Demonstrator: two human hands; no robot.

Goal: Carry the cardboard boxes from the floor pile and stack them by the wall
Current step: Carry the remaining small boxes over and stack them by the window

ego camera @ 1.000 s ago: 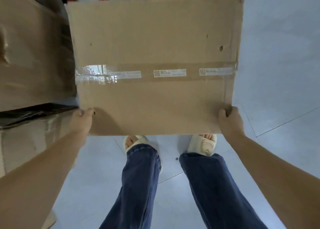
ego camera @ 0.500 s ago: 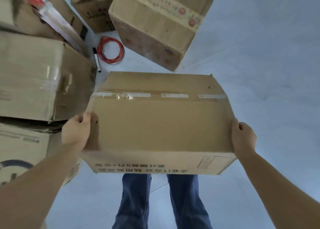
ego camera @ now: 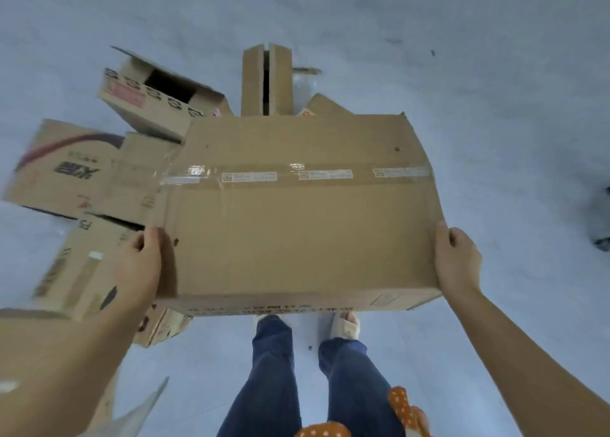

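Observation:
I hold a large taped cardboard box [ego camera: 297,212] in the air in front of my body, its top facing me and clear tape running across it. My left hand [ego camera: 138,265] grips its left side near the front corner. My right hand [ego camera: 457,261] grips its right side, fingers curled over the top edge. Below and to the left lies the floor pile: an open box with red print [ego camera: 155,96], a flat box with a dark logo [ego camera: 76,169], a tall narrow box [ego camera: 267,80] standing behind, and another box [ego camera: 76,265] beside my left wrist.
The pale grey floor [ego camera: 495,106] stretches to the right and far side. My legs in blue jeans [ego camera: 274,387] and pale slippers stand under the box. A dark object [ego camera: 602,238] sits at the right edge. Orange dotted fabric [ego camera: 402,407] shows at the bottom.
The view has swung away from the stacked boxes on the left toward the floor pile. The box stays in both hands, raised and level in front of me.

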